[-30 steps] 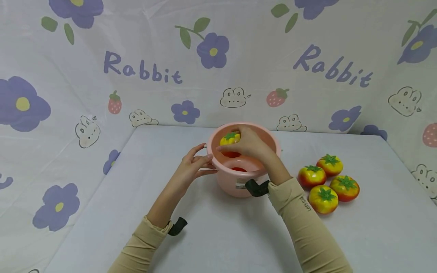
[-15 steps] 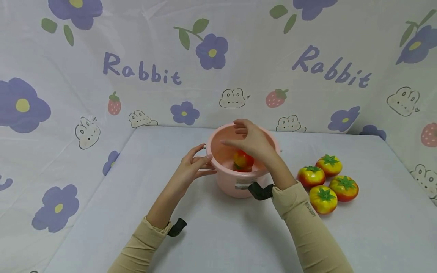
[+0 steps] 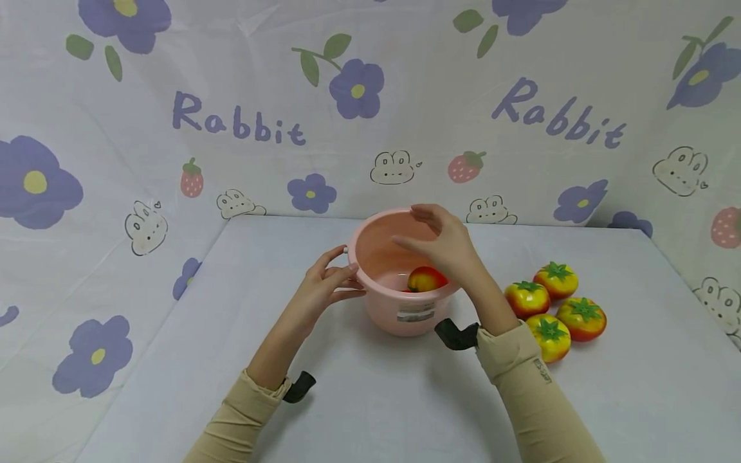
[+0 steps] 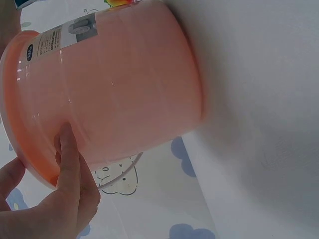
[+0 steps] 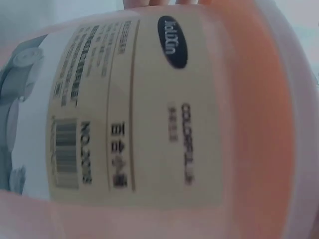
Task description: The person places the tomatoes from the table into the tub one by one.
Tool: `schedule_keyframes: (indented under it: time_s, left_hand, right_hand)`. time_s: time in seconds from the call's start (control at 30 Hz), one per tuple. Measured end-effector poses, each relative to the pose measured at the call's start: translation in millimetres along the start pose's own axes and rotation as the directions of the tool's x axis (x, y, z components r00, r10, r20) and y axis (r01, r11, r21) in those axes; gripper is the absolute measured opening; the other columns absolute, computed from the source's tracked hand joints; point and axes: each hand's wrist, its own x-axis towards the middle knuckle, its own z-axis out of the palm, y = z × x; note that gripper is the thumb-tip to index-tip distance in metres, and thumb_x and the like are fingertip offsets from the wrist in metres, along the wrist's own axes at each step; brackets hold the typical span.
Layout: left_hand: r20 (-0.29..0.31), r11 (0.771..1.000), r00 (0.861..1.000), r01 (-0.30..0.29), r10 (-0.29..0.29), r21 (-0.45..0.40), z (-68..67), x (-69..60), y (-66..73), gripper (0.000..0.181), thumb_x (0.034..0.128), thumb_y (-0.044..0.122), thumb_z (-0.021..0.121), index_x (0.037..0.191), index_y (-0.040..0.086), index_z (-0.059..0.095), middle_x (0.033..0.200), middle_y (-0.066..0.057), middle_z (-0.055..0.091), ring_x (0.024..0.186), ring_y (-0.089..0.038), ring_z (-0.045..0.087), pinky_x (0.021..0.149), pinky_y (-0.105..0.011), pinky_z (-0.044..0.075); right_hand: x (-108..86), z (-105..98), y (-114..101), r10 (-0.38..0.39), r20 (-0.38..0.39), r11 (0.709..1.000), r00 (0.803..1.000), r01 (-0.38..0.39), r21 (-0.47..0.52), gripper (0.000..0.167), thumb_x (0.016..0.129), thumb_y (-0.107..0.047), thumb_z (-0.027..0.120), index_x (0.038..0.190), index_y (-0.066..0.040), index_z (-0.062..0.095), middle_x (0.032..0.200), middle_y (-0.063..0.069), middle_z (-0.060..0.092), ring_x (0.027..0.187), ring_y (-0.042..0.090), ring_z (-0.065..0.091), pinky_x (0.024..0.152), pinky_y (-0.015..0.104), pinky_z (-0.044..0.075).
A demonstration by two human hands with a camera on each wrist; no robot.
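Observation:
A pink plastic bucket (image 3: 379,305) stands upright on the table. My left hand (image 3: 324,283) pinches its left rim, thumb on top and fingers against the outside wall, as the left wrist view shows on the bucket wall (image 4: 124,94). Over the right side of the rim hovers my right hand (image 3: 451,244), fingers spread in a loose curve with nothing between them. Inside, a red-and-yellow toy tomato (image 3: 427,280) lies on its side. A bit of red shows beside it, mostly hidden by the front rim. The right wrist view is filled by the bucket's paper label (image 5: 159,124).
Several more toy tomatoes with green star-shaped tops (image 3: 527,299) sit grouped on the table to the right of the bucket, close to the right forearm. A white cloth with rabbit and flower prints (image 3: 243,167) hangs behind the table (image 3: 370,399).
My right hand has let go of a toy tomato inside the bucket, and the tomato has rolled rightward. The hand has then risen and shifted right. My left hand keeps its hold on the rim.

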Motion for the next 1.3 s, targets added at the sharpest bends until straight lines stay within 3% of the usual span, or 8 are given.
schedule_keyframes:
  time_s: [0.43, 0.63, 1.07, 1.3]
  left_hand:
    - [-0.003, 1.0, 1.0, -0.001, 0.001, 0.002, 0.4, 1.2, -1.6, 0.07, 0.0966, 0.028, 0.061, 0.154, 0.015, 0.023, 0.105, -0.009, 0.066, 0.093, -0.013, 0.071, 0.095, -0.038, 0.057]
    - [-0.005, 1.0, 1.0, -0.005, 0.005, 0.013, 1.0, 1.3, -1.6, 0.068, 0.0966, 0.029, 0.061, 0.153, 0.017, 0.024, 0.104, -0.008, 0.067, 0.093, -0.013, 0.071, 0.095, -0.039, 0.057]
    - [-0.008, 1.0, 1.0, -0.004, 0.004, 0.022, 0.1, 1.5, -2.4, 0.069, 0.0962, 0.031, 0.061, 0.153, 0.017, 0.024, 0.103, -0.007, 0.067, 0.092, -0.014, 0.071, 0.095, -0.039, 0.057]
    - [0.001, 1.0, 1.0, -0.002, 0.001, 0.011, 0.7, 0.3, -0.5, 0.069, 0.0964, 0.029, 0.061, 0.153, 0.017, 0.024, 0.104, -0.008, 0.067, 0.092, -0.014, 0.071, 0.095, -0.039, 0.057]
  right_hand:
    - [-12.9, -13.1, 16.7, -0.033, -0.134, 0.994, 0.99, 0.046, 0.095, 0.072, 0.084, -0.039, 0.075, 0.144, -0.014, 0.044, 0.147, 0.007, 0.05, 0.142, 0.024, 0.042, 0.117, 0.047, 0.036]
    - [-18.6, -22.5, 27.3, -0.04, -0.181, 0.994, 0.983, 0.058, 0.095, 0.072, 0.085, -0.036, 0.075, 0.145, -0.013, 0.043, 0.148, 0.008, 0.049, 0.144, 0.024, 0.039, 0.118, 0.047, 0.035]
    - [-35.8, -48.9, 54.6, 0.014, -0.272, 0.998, 0.962, 0.004, 0.065, 0.07, 0.088, -0.037, 0.072, 0.148, -0.015, 0.041, 0.15, 0.009, 0.047, 0.146, 0.023, 0.036, 0.119, 0.046, 0.032]
    - [-44.0, -61.5, 73.0, 0.086, -0.29, 0.996, 0.953, -0.073, 0.057, 0.074, 0.088, -0.043, 0.07, 0.149, -0.016, 0.038, 0.152, 0.008, 0.045, 0.146, 0.024, 0.035, 0.119, 0.047, 0.032]
